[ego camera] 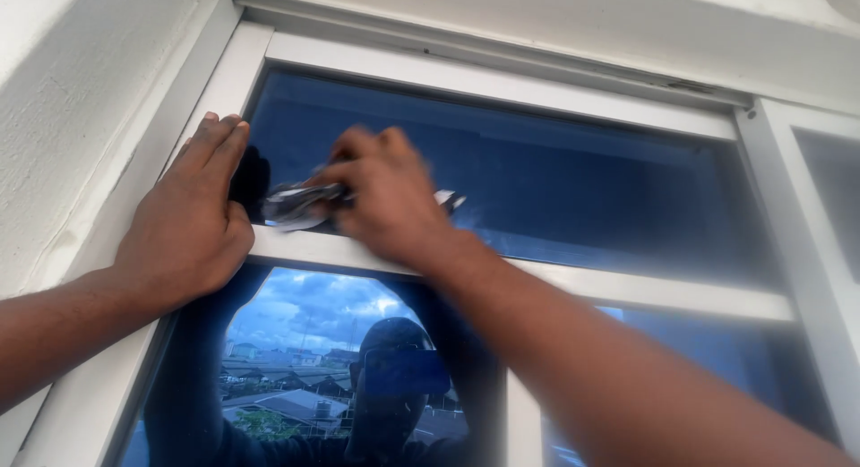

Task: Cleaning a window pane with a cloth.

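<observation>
My left hand (pixel 188 225) lies flat, fingers together, on the white window frame (pixel 502 86) at the upper pane's left edge. My right hand (pixel 381 194) is closed on a crumpled sheet of paper (pixel 291 205), pressing it to the dark upper glass pane (pixel 573 176), just above the white crossbar (pixel 645 292).
</observation>
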